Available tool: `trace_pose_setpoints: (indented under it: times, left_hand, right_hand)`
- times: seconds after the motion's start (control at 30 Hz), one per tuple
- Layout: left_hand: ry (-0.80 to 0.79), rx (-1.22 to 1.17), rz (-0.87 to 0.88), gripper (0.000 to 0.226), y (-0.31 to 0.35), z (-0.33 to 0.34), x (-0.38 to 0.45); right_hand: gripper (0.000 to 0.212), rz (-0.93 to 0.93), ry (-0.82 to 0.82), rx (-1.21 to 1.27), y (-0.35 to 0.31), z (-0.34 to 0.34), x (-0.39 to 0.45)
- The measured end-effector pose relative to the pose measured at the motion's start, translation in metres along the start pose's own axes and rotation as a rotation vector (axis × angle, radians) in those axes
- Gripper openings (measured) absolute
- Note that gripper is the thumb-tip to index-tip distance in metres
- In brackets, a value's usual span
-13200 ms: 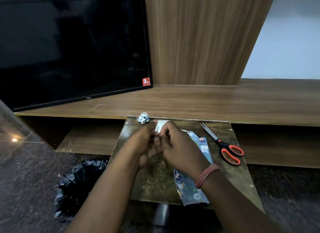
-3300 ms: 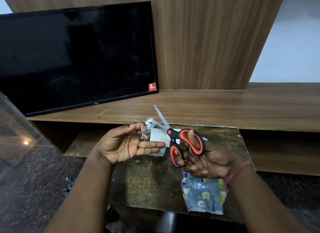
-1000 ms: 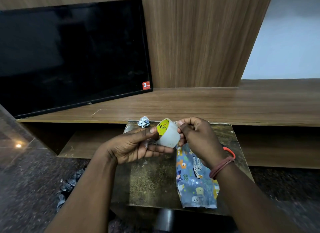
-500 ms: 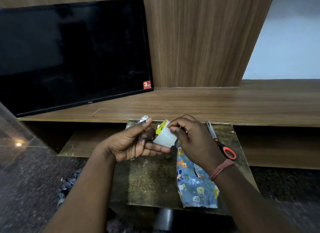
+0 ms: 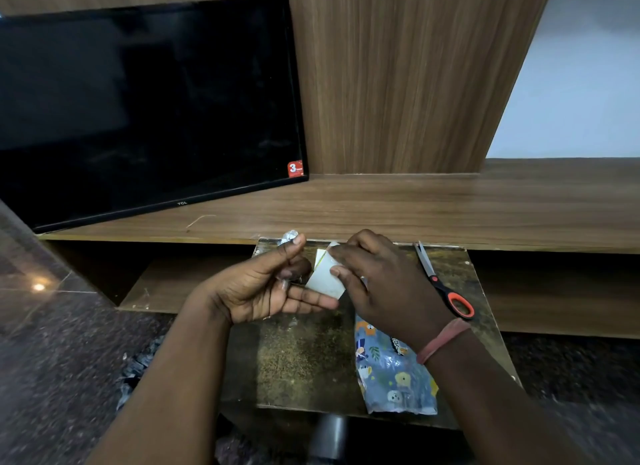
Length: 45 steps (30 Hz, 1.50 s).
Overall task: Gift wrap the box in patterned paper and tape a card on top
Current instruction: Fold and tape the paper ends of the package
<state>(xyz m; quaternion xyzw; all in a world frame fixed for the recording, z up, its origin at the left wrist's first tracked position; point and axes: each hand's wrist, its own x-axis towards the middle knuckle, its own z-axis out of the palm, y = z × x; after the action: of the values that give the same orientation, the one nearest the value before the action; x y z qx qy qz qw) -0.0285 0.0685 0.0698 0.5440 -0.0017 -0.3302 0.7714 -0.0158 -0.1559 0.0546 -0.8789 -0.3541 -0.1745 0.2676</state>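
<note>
Since half a second ago the tape roll (image 5: 325, 280) has tipped so its yellow core label shows only as a thin edge, and the right hand (image 5: 384, 284) has slid further over it. Taking the small dark table (image 5: 301, 357) as the landmark: at its near right corner lies the wrapped box (image 5: 394, 378) in blue animal-print paper, flat, its far end hidden under the right wrist. Above the table's middle the left hand (image 5: 266, 288) is held palm up, thumb raised, its straight fingers propping the roll from below; something small and clear seems to cling at the thumb side, too blurred to name. The right hand pinches the roll from above, fingertips curled on its rim. By my judgement the roll is light, stiff and smooth, best held by its flat sides while a nail lifts the free end; the strip itself will be limp and sticky, prone to folding on itself. Along the table's right edge lie the scissors (image 5: 446, 291), blades pointing away. At its far left corner sits a crumpled paper scrap (image 5: 289, 236). Beyond the table runs the wooden shelf (image 5: 450, 208) carrying a dark television (image 5: 145, 108).
</note>
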Motion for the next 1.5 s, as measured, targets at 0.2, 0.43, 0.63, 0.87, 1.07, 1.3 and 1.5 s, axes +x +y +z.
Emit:
trace_pose_setpoints:
  times: [0.2, 0.43, 0.63, 0.87, 1.07, 1.3, 1.5]
  left_hand:
    - [-0.009, 0.026, -0.024, 0.061, -0.002, 0.000, 0.002]
    - [-0.016, 0.013, -0.029, 0.064, -0.002, -0.001, 0.002]
    - [-0.006, 0.002, -0.042, 0.064, -0.004, -0.001, 0.003]
    - [-0.023, 0.004, -0.053, 0.062, -0.002, 0.001, 0.000]
    - [0.038, -0.050, 0.014, 0.054, -0.003, 0.002, 0.008]
    - [0.035, -0.044, 0.069, 0.055, -0.005, 0.021, 0.021]
    - [-0.087, -0.126, 0.171, 0.064, -0.004, 0.035, 0.030]
  right_hand:
    - [0.066, 0.094, -0.099, 0.174, 0.018, -0.009, -0.002]
    - [0.067, 0.132, -0.147, 0.226, 0.024, -0.015, -0.003]
    - [0.062, 0.210, -0.198, 0.277, 0.021, -0.009, -0.004]
    - [0.087, 0.420, -0.314, 0.459, 0.023, -0.012, -0.005]
    - [0.069, 0.782, -0.175, 1.181, 0.026, -0.019, -0.003]
    - [0.042, 0.935, 0.025, 1.498, 0.028, -0.018, 0.003]
    - [0.035, 0.955, 0.230, 1.486, 0.040, -0.043, 0.005]
